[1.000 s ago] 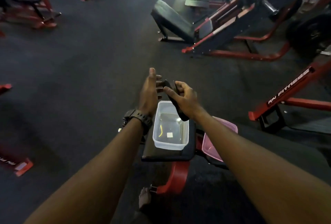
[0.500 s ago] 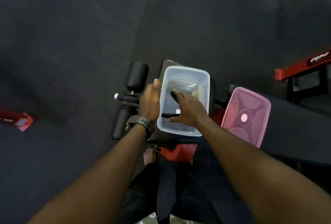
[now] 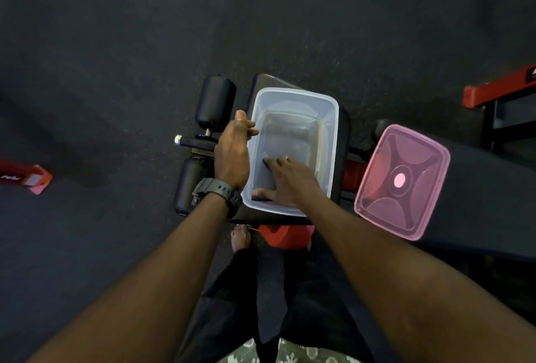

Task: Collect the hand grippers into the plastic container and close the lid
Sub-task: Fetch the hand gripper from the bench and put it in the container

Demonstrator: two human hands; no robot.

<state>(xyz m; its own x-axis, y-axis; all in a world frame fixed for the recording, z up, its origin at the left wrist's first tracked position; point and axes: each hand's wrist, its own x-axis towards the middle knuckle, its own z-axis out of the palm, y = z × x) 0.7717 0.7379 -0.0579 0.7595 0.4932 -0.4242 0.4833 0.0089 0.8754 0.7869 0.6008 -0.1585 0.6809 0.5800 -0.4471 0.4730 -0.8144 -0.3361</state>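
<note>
A clear plastic container (image 3: 330, 119) sits on a small black pad (image 3: 344, 142). My left hand (image 3: 233, 153), with a black watch on the wrist, curls its fingers over the container's left rim. My right hand (image 3: 291, 184) is down inside the container, thumb and fingers spread across a black hand gripper (image 3: 267, 175). The gripper lies low near the bottom and is mostly hidden under the hand. The pink lid (image 3: 401, 180) lies flat on the black bench (image 3: 490, 203) to the right, apart from the container.
Two black foam rollers (image 3: 215, 106) on a metal bar stick out left of the container. Red frame parts stand at the far right (image 3: 493, 91), the far left (image 3: 27, 178) and under the pad (image 3: 285, 236). My bare foot (image 3: 240, 237) is on the dark floor.
My view tipped from the gym floor down onto the container. My right hand carried the hand gripper from above the container down into it, and my left hand went to the rim.
</note>
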